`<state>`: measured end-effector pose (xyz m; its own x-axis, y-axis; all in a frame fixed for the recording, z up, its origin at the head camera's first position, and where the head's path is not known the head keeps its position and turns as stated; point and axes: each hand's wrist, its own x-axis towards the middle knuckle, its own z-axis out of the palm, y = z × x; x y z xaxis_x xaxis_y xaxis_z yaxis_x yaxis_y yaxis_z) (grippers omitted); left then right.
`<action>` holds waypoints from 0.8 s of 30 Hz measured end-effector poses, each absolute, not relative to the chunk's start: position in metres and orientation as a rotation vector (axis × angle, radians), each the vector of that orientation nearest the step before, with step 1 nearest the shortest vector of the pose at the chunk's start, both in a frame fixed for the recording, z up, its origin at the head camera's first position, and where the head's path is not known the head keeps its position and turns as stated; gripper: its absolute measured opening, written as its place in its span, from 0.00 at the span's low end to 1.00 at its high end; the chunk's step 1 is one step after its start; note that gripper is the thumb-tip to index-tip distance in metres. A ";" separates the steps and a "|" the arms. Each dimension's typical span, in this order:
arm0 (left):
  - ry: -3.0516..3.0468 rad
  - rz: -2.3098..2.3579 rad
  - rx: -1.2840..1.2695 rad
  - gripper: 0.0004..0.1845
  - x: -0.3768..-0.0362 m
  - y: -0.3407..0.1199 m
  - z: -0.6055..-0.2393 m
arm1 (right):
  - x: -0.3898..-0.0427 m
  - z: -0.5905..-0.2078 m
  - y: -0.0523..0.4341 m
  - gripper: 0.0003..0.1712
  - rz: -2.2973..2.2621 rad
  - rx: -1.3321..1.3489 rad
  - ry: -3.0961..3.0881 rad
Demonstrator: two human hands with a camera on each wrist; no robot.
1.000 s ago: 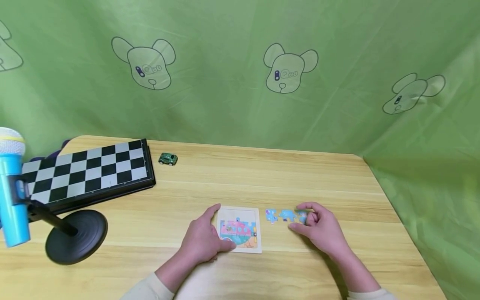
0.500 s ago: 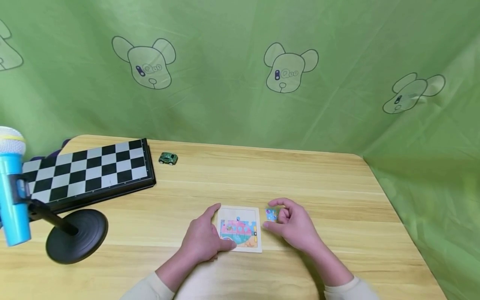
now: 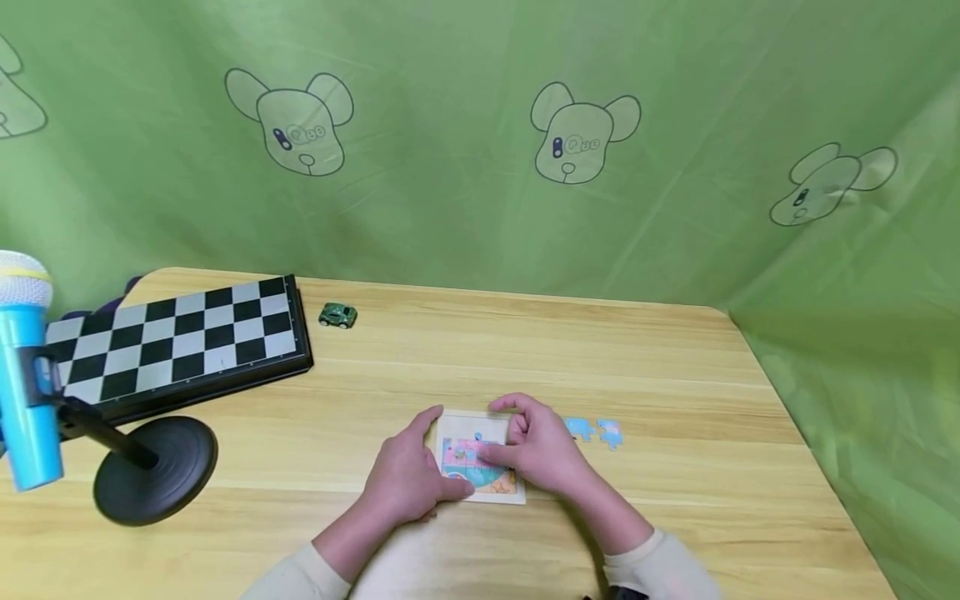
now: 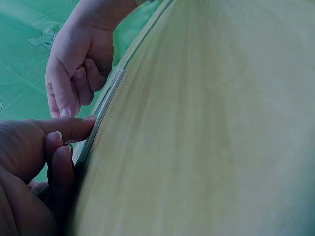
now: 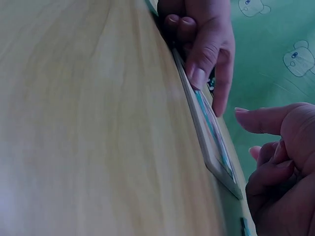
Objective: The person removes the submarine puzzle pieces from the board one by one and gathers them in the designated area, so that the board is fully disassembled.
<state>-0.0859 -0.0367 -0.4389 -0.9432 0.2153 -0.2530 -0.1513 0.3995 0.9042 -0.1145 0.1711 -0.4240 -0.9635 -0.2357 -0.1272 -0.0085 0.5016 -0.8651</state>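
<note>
Puzzle board [image 3: 465, 425] under right fingers [image 3: 497, 454], against left fingers [image 3: 456, 490].

left hand [image 3: 405, 477] and right hand [image 3: 546, 446] close together, thumbs [image 3: 456, 488] and forefingers [image 3: 425, 422] wide apart

Two loose pieces [image 3: 579, 428], one puzzle [image 3: 483, 475], one car [image 3: 337, 315]

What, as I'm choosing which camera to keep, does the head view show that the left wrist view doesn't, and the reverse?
Only the head view shows the blue microphone, the chessboard, the green toy car and two loose puzzle pieces.

Only the left wrist view shows the nails on the left hand's bent fingers.

Both show the right hand, puzzle board, wooden table and green curtain.
</note>
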 end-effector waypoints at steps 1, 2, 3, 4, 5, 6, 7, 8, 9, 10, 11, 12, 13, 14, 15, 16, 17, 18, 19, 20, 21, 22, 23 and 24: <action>2.333 1.559 0.058 0.59 -0.086 -0.037 -0.439 | -0.115 -0.425 0.169 0.30 -1.436 -0.212 2.514; 2.334 1.558 0.059 0.59 -0.086 -0.037 -0.439 | -0.115 -0.425 0.168 0.29 -1.426 -0.218 2.510; 2.335 1.558 0.059 0.59 -0.086 -0.037 -0.439 | -0.115 -0.425 0.166 0.29 -1.421 -0.220 2.502; 2.336 1.557 0.059 0.59 -0.086 -0.037 -0.439 | -0.115 -0.426 0.165 0.29 -1.420 -0.232 2.492; 2.337 1.555 0.060 0.58 -0.086 -0.037 -0.439 | -0.115 -0.426 0.163 0.28 -1.416 -0.242 2.485; 2.338 1.554 0.058 0.58 -0.086 -0.037 -0.439 | -0.115 -0.427 0.162 0.28 -1.408 -0.250 2.481; 2.338 1.552 0.057 0.58 -0.086 -0.037 -0.439 | -0.116 -0.427 0.161 0.28 -1.399 -0.258 2.478; 2.337 1.553 0.056 0.58 -0.086 -0.037 -0.439 | -0.116 -0.428 0.160 0.28 -1.395 -0.269 2.474; 2.335 1.554 0.055 0.58 -0.086 -0.037 -0.440 | -0.116 -0.428 0.159 0.28 -1.389 -0.273 2.470; 2.334 1.555 0.054 0.58 -0.086 -0.037 -0.440 | -0.116 -0.428 0.158 0.28 -1.381 -0.277 2.467; 2.332 1.556 0.053 0.58 -0.086 -0.037 -0.440 | -0.116 -0.428 0.158 0.28 -1.370 -0.278 2.466; 2.333 1.555 0.052 0.58 -0.086 -0.037 -0.440 | -0.116 -0.428 0.157 0.28 -1.361 -0.280 2.463; 2.333 1.554 0.052 0.58 -0.086 -0.037 -0.440 | -0.116 -0.428 0.156 0.28 -1.353 -0.283 2.458; 2.332 1.554 0.051 0.58 -0.086 -0.037 -0.440 | -0.117 -0.427 0.156 0.28 -1.344 -0.288 2.454; 2.332 1.552 0.050 0.58 -0.086 -0.037 -0.440 | -0.117 -0.427 0.155 0.28 -1.336 -0.288 2.446; 2.332 1.552 0.050 0.58 -0.086 -0.037 -0.439 | -0.117 -0.427 0.154 0.27 -1.328 -0.294 2.441; 2.332 1.552 0.049 0.58 -0.086 -0.037 -0.439 | -0.117 -0.427 0.154 0.27 -1.319 -0.301 2.436; 2.332 1.551 0.049 0.58 -0.086 -0.037 -0.439 | -0.117 -0.427 0.154 0.27 -1.308 -0.311 2.434; 2.331 1.552 0.048 0.58 -0.086 -0.037 -0.439 | -0.117 -0.427 0.154 0.26 -1.299 -0.321 2.434; 2.332 1.551 0.049 0.58 -0.086 -0.037 -0.439 | -0.117 -0.427 0.154 0.25 -1.292 -0.329 2.433; 2.333 1.550 0.050 0.58 -0.086 -0.037 -0.438 | -0.118 -0.427 0.153 0.24 -1.288 -0.336 2.432; 2.333 1.550 0.050 0.58 -0.086 -0.037 -0.438 | -0.118 -0.427 0.154 0.23 -1.282 -0.346 2.433; 2.336 1.548 0.049 0.58 -0.086 -0.037 -0.438 | -0.118 -0.427 0.154 0.22 -1.274 -0.355 2.435; 2.338 1.546 0.049 0.58 -0.086 -0.037 -0.438 | -0.118 -0.427 0.153 0.21 -1.269 -0.365 2.437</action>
